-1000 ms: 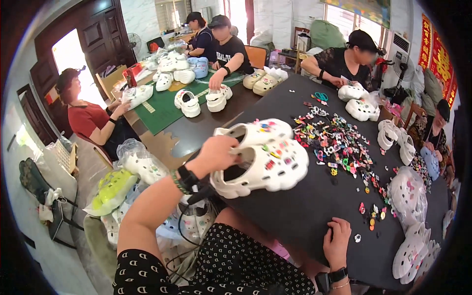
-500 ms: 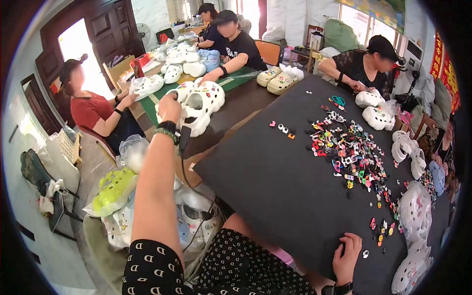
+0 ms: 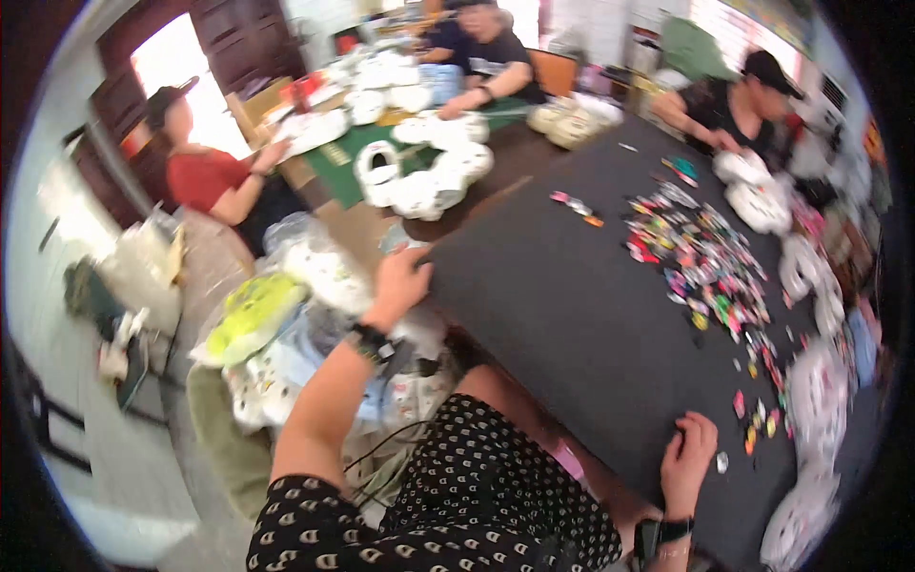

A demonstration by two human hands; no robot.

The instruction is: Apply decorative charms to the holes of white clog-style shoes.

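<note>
My left hand [image 3: 400, 279] hangs at the near left corner of the black table mat [image 3: 572, 315], above clear plastic bags of white clogs [image 3: 319, 267]; it holds nothing that I can see, though the picture is blurred. A pair of white clogs [image 3: 424, 181] studded with charms lies on the dark table top beyond the mat, well away from that hand. My right hand [image 3: 691, 456] rests flat on the mat's near edge, fingers apart, beside a few loose coloured charms [image 3: 753, 419].
A long scatter of small coloured charms [image 3: 701, 262] runs down the mat's right half. White clogs [image 3: 810, 391] line the right edge. Three people sit around the far tables, which are heaped with more clogs [image 3: 381, 81]. A yellow-green bag [image 3: 253, 310] lies at my left.
My left hand carried the decorated white clogs away to the far left, left them on the dark table top, and has come back empty to the mat's corner. My right hand stayed put.
</note>
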